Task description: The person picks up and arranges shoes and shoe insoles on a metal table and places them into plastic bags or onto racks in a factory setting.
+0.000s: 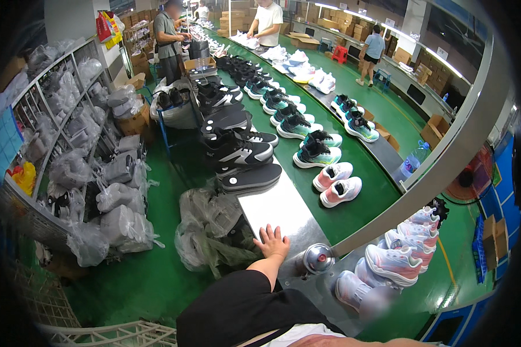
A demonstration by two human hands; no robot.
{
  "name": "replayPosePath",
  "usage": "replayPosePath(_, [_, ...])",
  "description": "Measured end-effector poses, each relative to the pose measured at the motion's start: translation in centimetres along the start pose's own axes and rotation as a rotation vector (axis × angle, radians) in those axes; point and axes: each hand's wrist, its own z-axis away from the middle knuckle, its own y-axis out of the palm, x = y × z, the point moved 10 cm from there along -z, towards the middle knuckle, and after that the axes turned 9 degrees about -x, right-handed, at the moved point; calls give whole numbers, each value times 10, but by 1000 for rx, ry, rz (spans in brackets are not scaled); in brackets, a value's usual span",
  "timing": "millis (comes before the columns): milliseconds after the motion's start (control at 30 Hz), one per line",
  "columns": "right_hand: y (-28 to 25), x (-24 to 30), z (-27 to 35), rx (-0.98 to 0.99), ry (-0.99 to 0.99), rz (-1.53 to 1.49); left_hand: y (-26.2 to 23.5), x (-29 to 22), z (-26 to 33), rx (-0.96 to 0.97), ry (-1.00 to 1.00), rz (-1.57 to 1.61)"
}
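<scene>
Left hand (274, 245) spread wide on the metal ledge (279, 205); one can (318, 258) just right of it; two pink-white shoes (341, 192) ahead on the green belt (364, 211); one metal rail (397, 212) fences off pastel shoes (393, 263) rightward, too crowded to count surely; right hand out of sight, its grip I can't tell.

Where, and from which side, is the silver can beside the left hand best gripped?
Grip the can around its round body, below the top, probably from the left: it seems upright, the left hand lies on that side, and a curved bar is close on its right.
</scene>
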Motion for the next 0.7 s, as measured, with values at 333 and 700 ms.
replayPosePath(333, [3,-15,-5,4,68,-30,-1,-1,2,11,1,3])
replayPosePath(700, [13,-15,-8,1,93,-68,-1,1,3,32,-8,3])
